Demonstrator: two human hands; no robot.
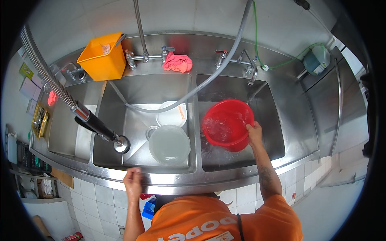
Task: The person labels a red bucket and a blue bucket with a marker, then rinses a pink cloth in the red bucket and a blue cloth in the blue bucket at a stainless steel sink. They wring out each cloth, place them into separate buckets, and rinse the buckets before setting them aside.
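My right hand (255,132) grips the rim of a red plastic bucket (229,144) in the right sink basin. Water swirls and splashes inside the bucket, which looks tilted. My left hand (133,177) is at the front edge of the steel sink, left of centre, with its fingers curled; nothing is clearly seen in it. The middle basin holds a round translucent container (169,145) and, behind it, a white round lid (172,114) with printing. A black-handled spray nozzle (102,129) hangs from a coiled metal hose over that basin's left side.
A grey hose (208,79) loops down into the middle basin. On the back ledge stand a yellow square bucket (104,63), a pink cloth (178,62) and taps (251,70). A jug with blue-green liquid (316,60) sits at right. The left basin (84,132) adjoins the middle one.
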